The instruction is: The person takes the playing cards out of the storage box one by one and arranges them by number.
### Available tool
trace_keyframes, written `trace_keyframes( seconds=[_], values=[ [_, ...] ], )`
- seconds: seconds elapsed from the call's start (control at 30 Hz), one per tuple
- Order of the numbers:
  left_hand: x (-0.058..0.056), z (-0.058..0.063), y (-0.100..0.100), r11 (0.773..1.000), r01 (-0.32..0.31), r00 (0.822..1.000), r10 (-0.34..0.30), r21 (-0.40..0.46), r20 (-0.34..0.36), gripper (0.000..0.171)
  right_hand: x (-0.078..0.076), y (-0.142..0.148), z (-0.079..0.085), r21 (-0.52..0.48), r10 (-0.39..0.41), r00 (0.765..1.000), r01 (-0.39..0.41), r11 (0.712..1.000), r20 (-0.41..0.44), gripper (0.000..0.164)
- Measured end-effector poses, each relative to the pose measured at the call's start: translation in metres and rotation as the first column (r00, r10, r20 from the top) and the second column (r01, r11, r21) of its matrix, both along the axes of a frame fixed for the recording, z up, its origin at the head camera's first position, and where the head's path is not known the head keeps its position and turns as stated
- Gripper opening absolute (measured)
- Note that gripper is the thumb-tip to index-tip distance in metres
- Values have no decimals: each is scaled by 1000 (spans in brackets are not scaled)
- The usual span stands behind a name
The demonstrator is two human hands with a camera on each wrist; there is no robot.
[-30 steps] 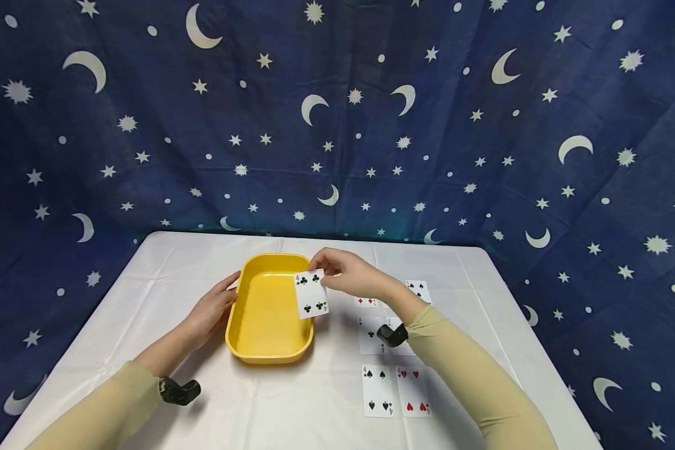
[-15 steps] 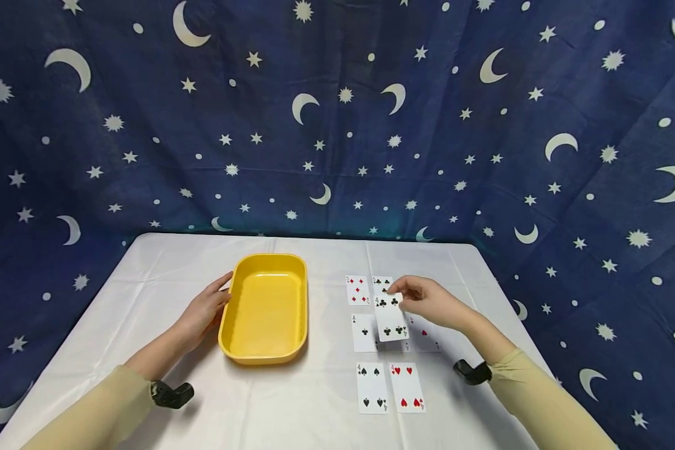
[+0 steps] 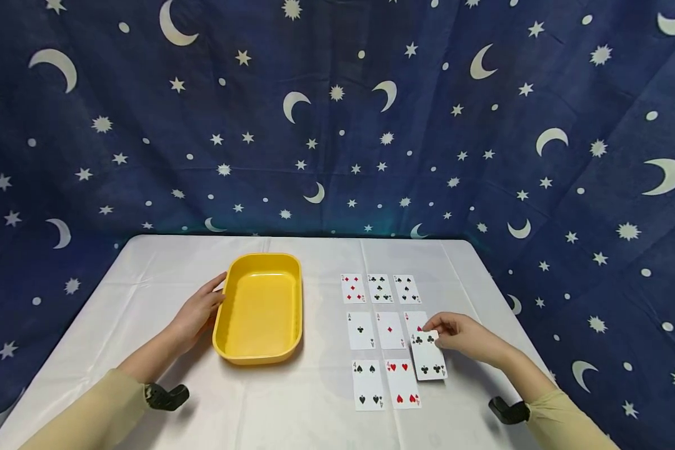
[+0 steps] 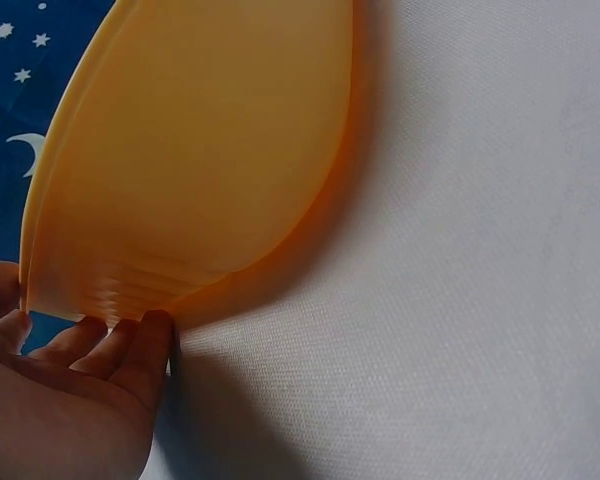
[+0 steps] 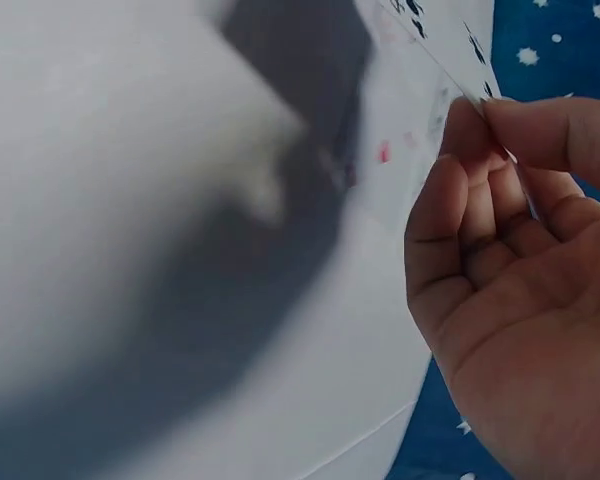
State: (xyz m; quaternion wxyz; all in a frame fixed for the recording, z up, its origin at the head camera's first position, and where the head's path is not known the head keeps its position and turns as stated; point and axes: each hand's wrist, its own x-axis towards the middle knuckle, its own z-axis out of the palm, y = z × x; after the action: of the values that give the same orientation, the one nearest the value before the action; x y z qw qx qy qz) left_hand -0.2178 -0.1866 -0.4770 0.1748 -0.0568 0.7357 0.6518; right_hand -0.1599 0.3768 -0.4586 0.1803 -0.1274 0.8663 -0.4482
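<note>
In the head view my right hand (image 3: 467, 336) pinches a four of clubs (image 3: 428, 357) by its upper right corner, between thumb and fingers. The card is face up and slightly tilted. It hides the lower part of a red ace (image 3: 414, 320) and lies right beside the four of hearts (image 3: 403, 384). The four of spades (image 3: 368, 385) is further left. My left hand (image 3: 197, 314) holds the left side of a yellow plastic tray (image 3: 219, 340); in the left wrist view its fingers (image 4: 140, 360) bend against the tray's outer wall near the rim.
Behind those cards lie the ace of clubs (image 3: 361, 330) and ace of diamonds (image 3: 390, 330). A back row holds the five of diamonds (image 3: 353, 289), five of clubs (image 3: 380, 289) and five of spades (image 3: 407, 289). A white cloth (image 3: 292, 400) covers the table; a starry curtain (image 3: 337, 125) hangs behind.
My right hand has carried the four of clubs from over the tray's right edge, across the cards, to the right end of the front row. The left hand has stayed at the tray.
</note>
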Motion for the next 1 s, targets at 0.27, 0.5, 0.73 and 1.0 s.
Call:
trace_keyframes(
  seconds=[0.27,0.5,0.73,1.0],
  values=[
    [2,1,-7,1000,-7,1000,7,2,-17,64,13,6,-20,-1,-19,996,19,1000,82,28],
    [5,-1,-8,1000,-18,1000,17,21,0,64,24,-5,-30,126,9,997,0,992,-70,25],
    [3,4,-10,999,-37,999,36,-15,-7,64,26,-17,-35,301,-26,973,96,949,-228,28],
    [5,-1,-10,1000,-23,1000,23,-14,-21,65,27,-10,-34,393,-17,952,143,908,-307,24]
  ],
)
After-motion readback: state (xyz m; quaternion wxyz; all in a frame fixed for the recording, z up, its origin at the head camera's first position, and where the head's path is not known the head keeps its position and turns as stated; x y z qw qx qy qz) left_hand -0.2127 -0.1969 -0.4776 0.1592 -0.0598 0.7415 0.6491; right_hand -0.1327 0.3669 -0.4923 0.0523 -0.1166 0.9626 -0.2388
